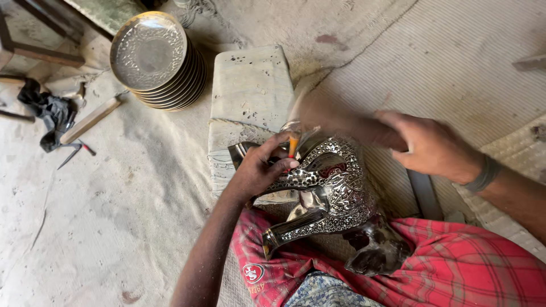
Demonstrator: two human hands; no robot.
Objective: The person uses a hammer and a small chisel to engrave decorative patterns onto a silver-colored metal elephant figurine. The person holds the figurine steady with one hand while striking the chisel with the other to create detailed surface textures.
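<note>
Looking down from the head camera, I see the left hand [263, 169] in the centre of the frame, fingers curled and pinching a thin orange-tipped tool [293, 145] whose point is set against an ornate silver jug [327, 196]. That jug — shiny metal covered in raised patterning, with a curved spout pointing to the lower left — lies tilted across my lap at lower centre, its upper end leaning on a pale stone block [250, 94] just above it. Its dark, rounded base rests on the red checked cloth [455, 267] that fills the lower right.

My right hand [432, 146] sits at centre right, closed around a handle that smears into motion blur toward the jug; I cannot tell what kind of tool it is. A grey band circles that wrist.

At the upper left, well apart from the hands, stands a stack of patterned metal plates [151, 54]. Farther left, near the frame edge, lie a dark crumpled rag [48, 111], a flat wooden stick [91, 119] and a small pair of pliers [74, 152] — all on a dusty canvas sheet [114, 227]. A ribbed woven mat [455, 57] covers the upper right.
</note>
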